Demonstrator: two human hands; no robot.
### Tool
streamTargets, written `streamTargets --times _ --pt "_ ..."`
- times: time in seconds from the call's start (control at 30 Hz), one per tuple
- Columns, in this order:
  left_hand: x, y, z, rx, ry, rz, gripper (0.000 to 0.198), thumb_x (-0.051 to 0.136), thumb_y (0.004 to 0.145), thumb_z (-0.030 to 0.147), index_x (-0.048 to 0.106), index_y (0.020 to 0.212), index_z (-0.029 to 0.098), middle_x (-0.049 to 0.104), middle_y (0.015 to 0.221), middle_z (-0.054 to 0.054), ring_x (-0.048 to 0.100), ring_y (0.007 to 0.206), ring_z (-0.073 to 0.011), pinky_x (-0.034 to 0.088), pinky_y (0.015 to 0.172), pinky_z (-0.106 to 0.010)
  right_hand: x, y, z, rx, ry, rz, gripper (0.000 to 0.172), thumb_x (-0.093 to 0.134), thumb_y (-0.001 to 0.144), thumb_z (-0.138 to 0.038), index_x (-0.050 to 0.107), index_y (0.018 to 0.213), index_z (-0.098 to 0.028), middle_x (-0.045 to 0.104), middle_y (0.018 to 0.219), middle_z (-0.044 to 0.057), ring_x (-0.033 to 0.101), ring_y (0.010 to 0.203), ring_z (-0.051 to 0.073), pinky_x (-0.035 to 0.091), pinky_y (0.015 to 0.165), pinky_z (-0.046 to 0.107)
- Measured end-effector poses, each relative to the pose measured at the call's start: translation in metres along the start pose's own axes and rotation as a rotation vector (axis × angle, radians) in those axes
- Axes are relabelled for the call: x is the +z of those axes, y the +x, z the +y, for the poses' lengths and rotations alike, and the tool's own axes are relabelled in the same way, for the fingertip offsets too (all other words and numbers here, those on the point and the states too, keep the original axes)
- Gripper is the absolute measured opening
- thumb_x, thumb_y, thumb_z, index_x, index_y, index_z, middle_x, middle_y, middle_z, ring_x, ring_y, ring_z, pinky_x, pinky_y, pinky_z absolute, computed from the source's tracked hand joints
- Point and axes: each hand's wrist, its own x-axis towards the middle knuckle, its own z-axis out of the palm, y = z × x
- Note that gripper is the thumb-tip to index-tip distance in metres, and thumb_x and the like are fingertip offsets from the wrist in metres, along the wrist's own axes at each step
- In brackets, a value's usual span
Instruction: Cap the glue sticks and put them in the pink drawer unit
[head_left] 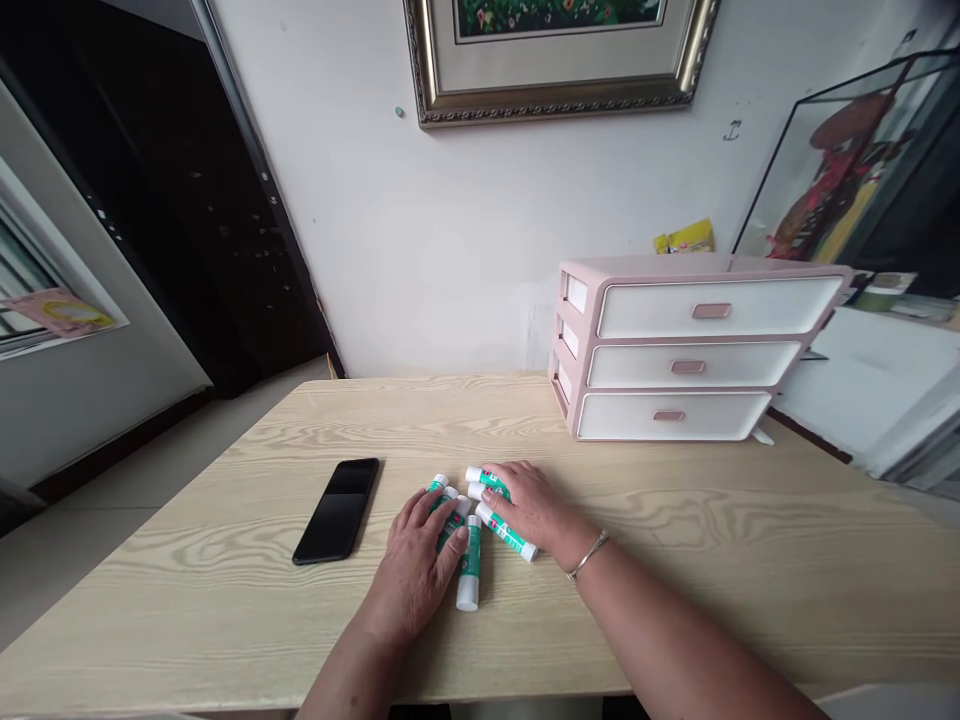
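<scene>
Several green-and-white glue sticks lie in a loose cluster on the wooden table, between and beneath my hands. My left hand [420, 560] rests palm down over the left ones, fingers stretched forward and partly covering them. Its thumb touches an upright-pointing glue stick [469, 562] whose white end faces me. My right hand [529, 505], a bracelet [588, 556] at its wrist, lies over the sticks on the right with its fingers extended. Beneath its thumb side, one glue stick [506, 530] slants toward the lower right. The parts of the sticks under both palms are hidden.
A black phone [337, 510] lies on the table [225, 590] to the left. At the back right stands a pink-and-white drawer unit [694, 365] with a yellow packet [686, 238] behind its top. A framed picture [555, 95] hangs on the wall.
</scene>
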Motion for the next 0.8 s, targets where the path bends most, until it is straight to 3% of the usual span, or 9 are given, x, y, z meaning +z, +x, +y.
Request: streamTargets --times 0.27,0.57,0.8 --pt "-0.003 -0.006 0.004 0.014 0.008 -0.075 0.073 0.068 0.084 0.065 0.058 0.144 0.026 0.049 0.155 -0.015 0.037 0.148 -0.0385 0.037 0.118 -0.061 -0.003 -0.005 -0.005 0.006 0.026 0.003 0.040 0.058 0.097 -0.036 0.065 0.134 -0.022 0.068 0.131 0.011 0.057 0.125 0.025 0.038 0.109 0.038" --pt "0.006 0.001 0.000 0.054 -0.043 0.016 0.062 0.068 0.087 0.059 0.066 0.134 0.020 0.058 0.144 -0.018 0.046 0.142 -0.0372 0.041 0.117 -0.057 -0.002 -0.007 -0.004 0.019 0.060 0.046 0.037 0.060 0.096 -0.032 0.067 0.131 -0.020 0.070 0.128 0.011 0.059 0.122 0.025 0.040 0.108 0.037" --pt "-0.006 -0.002 0.009 -0.003 -0.135 0.102 0.051 0.061 0.093 0.056 0.069 0.128 0.020 0.062 0.140 -0.017 0.051 0.138 -0.0351 0.043 0.115 -0.058 -0.007 -0.011 0.002 0.050 0.097 0.200 0.030 0.060 0.093 -0.023 0.070 0.121 -0.020 0.071 0.125 0.009 0.059 0.123 0.023 0.040 0.111 0.037"
